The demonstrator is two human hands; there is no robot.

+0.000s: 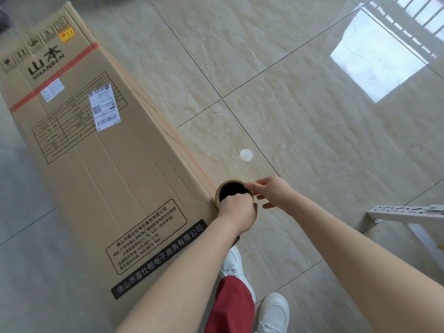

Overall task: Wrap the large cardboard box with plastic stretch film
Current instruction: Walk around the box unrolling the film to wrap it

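Your left hand [236, 209] curls over the near rim of the stretch film roll [231, 191], fingers closed on the brown cardboard core. Your right hand [266, 193] pinches the far side of that rim between thumb and forefinger, with its other fingers loose and spread. You see the roll end-on, its dark hollow facing you, pressed against the right edge of the large cardboard box [101, 164] close to that edge's near end. I cannot make out any film on the box itself.

The box runs from the far left of the tiled floor [312, 116] towards your feet. It carries a red tape band [55, 76], a white shipping label [104, 106] and black printed text. Beyond the roll a small white disc [246, 155] lies on the floor. A white perforated metal bracket [406, 212] stands by the floor's right edge. Your white sneakers [274, 311] and a red trouser leg [230, 306] show below your arms.
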